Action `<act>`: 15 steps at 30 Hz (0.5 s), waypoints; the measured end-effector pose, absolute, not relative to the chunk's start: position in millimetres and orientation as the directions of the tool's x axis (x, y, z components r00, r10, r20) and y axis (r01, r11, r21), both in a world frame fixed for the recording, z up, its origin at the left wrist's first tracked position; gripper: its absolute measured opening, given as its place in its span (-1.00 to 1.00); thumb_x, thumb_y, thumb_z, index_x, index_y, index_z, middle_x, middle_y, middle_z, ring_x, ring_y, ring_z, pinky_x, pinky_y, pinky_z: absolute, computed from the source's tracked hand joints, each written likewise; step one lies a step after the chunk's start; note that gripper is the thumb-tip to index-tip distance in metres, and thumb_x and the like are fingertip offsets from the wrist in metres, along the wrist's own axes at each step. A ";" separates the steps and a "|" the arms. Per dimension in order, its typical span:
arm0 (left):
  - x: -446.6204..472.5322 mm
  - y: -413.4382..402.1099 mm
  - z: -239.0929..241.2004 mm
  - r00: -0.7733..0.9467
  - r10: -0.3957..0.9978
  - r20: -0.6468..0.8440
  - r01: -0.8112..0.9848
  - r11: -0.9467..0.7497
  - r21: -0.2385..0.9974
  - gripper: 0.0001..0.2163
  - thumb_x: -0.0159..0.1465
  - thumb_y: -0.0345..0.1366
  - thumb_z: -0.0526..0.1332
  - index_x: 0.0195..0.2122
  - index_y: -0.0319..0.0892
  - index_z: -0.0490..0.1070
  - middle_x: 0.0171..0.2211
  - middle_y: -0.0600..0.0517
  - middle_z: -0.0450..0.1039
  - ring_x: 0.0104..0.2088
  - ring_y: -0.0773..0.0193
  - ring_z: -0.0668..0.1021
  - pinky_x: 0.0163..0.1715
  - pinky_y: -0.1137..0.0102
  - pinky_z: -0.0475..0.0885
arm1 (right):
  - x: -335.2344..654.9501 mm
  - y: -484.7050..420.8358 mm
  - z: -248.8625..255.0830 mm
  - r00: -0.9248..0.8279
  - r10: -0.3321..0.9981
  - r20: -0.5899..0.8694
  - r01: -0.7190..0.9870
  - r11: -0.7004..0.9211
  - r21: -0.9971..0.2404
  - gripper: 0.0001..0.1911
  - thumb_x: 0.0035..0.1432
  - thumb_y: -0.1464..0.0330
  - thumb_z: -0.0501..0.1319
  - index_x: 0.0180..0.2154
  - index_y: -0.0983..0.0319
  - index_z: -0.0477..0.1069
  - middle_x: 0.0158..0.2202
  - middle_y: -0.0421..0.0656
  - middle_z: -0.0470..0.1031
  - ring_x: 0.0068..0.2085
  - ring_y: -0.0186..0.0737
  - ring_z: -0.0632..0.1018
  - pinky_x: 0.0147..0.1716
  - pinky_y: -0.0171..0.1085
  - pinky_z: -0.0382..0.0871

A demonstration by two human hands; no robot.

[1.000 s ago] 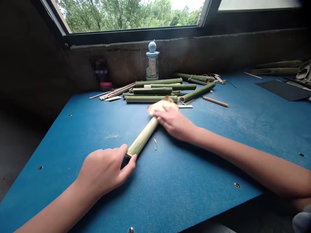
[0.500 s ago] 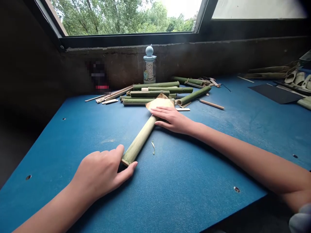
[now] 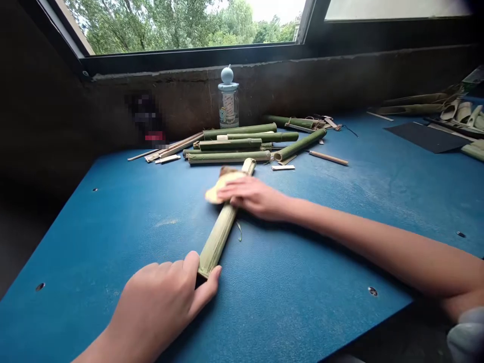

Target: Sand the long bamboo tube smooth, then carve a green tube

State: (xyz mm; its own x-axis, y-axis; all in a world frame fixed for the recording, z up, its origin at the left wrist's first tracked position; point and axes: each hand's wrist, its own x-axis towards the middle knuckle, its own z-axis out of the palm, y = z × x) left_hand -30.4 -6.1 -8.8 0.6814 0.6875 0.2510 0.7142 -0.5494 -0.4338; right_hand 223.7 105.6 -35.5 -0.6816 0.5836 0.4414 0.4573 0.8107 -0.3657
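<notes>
A pale green bamboo tube [image 3: 217, 239] lies slanting across the blue table. My left hand [image 3: 162, 297] is closed around its near end, thumb on the right side. Farther up the tube, my right hand [image 3: 259, 196] presses a piece of sandpaper [image 3: 215, 194], pale yellow with a brown corner, over the bamboo. The fingers on it are a little blurred, and the palm side is hidden. Beyond the paper, the tube's far end [image 3: 248, 165] shows. A thin curled green shaving [image 3: 239, 231] rests on the table just right of the tube.
Several green bamboo lengths [image 3: 230, 158] lie at the back, with split strips [image 3: 176, 147] to their left. A wooden-handled tool [image 3: 328, 158] is right of them. A blue-topped jar [image 3: 229, 108] stands by the wall. Black sheet [image 3: 429, 137] and more bamboo pieces are far right.
My right hand has slid the sandpaper toward me along the tube, uncovering its far end. My left hand still grips the near end, which sits slightly lower and farther right in view.
</notes>
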 end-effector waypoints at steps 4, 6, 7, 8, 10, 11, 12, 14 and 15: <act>-31.1 -5.3 2.9 0.639 0.733 0.234 0.722 -0.465 -0.513 -0.58 0.36 -0.02 -0.07 -0.61 -0.07 0.19 -0.76 0.05 0.23 -0.73 0.14 0.38 -0.60 0.33 -0.05 | 229.6 128.0 -39.2 -0.535 0.718 0.445 0.605 0.693 -0.391 -0.55 0.43 0.27 -0.06 0.12 0.34 0.43 0.23 0.03 0.38 0.30 -0.08 0.28 0.32 0.04 0.08; -32.6 -2.9 4.9 0.627 0.740 0.244 0.712 -0.416 -0.566 -0.59 0.34 0.03 -0.07 -0.56 -0.08 0.23 -0.71 0.00 0.28 -0.68 0.10 0.42 -0.58 0.33 -0.01 | 213.1 112.2 -38.6 -0.633 0.643 0.432 0.532 0.766 -0.361 -0.60 0.42 0.26 -0.01 0.13 0.22 0.43 0.22 -0.13 0.40 0.31 -0.19 0.28 0.34 -0.07 0.06; -33.3 -1.8 4.4 0.626 0.739 0.249 0.709 -0.406 -0.576 -0.59 0.33 0.05 -0.07 -0.53 -0.09 0.25 -0.69 -0.01 0.29 -0.67 0.09 0.42 -0.58 0.33 0.00 | 205.7 103.6 -37.9 -0.709 0.572 0.413 0.462 0.819 -0.341 -0.60 0.42 0.28 -0.02 0.16 0.21 0.39 0.24 -0.17 0.37 0.33 -0.23 0.25 0.36 -0.12 0.02; -33.9 -0.7 2.9 0.631 0.735 0.248 0.708 -0.414 -0.573 -0.59 0.33 0.05 -0.07 -0.51 -0.10 0.26 -0.68 -0.01 0.30 -0.67 0.10 0.42 -0.59 0.34 -0.01 | 201.6 97.8 -37.1 -0.767 0.503 0.398 0.397 0.860 -0.322 -0.60 0.42 0.32 -0.02 0.18 0.22 0.37 0.25 -0.20 0.36 0.34 -0.27 0.24 0.37 -0.17 0.00; -34.2 1.3 -1.5 0.635 0.738 0.228 0.717 -0.453 -0.530 -0.60 0.35 0.03 -0.06 -0.49 -0.11 0.26 -0.68 0.01 0.31 -0.69 0.12 0.42 -0.60 0.35 -0.04 | 207.1 99.1 -36.3 -0.789 0.467 0.400 0.370 0.880 -0.298 -0.59 0.41 0.38 -0.04 0.18 0.30 0.36 0.25 -0.14 0.36 0.33 -0.26 0.25 0.37 -0.19 0.02; -34.0 2.4 -3.9 0.629 0.747 0.214 0.726 -0.467 -0.505 -0.62 0.35 0.01 -0.06 -0.49 -0.11 0.26 -0.69 0.03 0.30 -0.70 0.13 0.42 -0.60 0.35 -0.05 | 215.4 105.1 -36.4 -0.755 0.505 0.417 0.413 0.861 -0.296 -0.60 0.40 0.40 -0.03 0.15 0.33 0.38 0.23 -0.10 0.39 0.32 -0.23 0.28 0.36 -0.18 0.05; -33.7 3.6 -6.2 0.622 0.756 0.202 0.735 -0.475 -0.485 -0.62 0.36 -0.01 -0.06 -0.50 -0.10 0.25 -0.70 0.04 0.29 -0.70 0.14 0.42 -0.60 0.35 -0.08 | 224.8 112.3 -37.0 -0.678 0.583 0.447 0.496 0.812 -0.307 -0.61 0.39 0.40 -0.02 0.12 0.34 0.42 0.19 -0.05 0.43 0.30 -0.20 0.32 0.33 -0.15 0.11; -33.6 6.2 -9.7 0.615 0.765 0.193 0.748 -0.487 -0.451 -0.63 0.36 -0.03 -0.05 -0.50 -0.10 0.25 -0.71 0.05 0.28 -0.71 0.14 0.42 -0.60 0.35 -0.12 | 237.7 121.4 -38.6 -0.566 0.681 0.464 0.596 0.727 -0.340 -0.60 0.40 0.40 -0.04 0.13 0.37 0.41 0.19 0.04 0.42 0.30 -0.15 0.32 0.32 -0.07 0.14; -34.1 7.4 -11.0 0.618 0.762 0.195 0.751 -0.498 -0.433 -0.64 0.35 -0.03 -0.04 -0.50 -0.11 0.25 -0.72 0.06 0.28 -0.72 0.14 0.42 -0.60 0.35 -0.15 | 238.3 120.4 -39.3 -0.556 0.685 0.471 0.599 0.723 -0.344 -0.60 0.39 0.40 -0.03 0.12 0.37 0.41 0.19 0.05 0.42 0.30 -0.14 0.32 0.32 -0.07 0.15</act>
State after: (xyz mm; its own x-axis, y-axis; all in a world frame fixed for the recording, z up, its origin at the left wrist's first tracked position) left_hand -34.1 7.4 -11.0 0.6176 0.7620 0.1949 0.7511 -0.4979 -0.4334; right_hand 238.3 120.4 -39.3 -0.5558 0.6849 0.4712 0.5992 0.7230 -0.3440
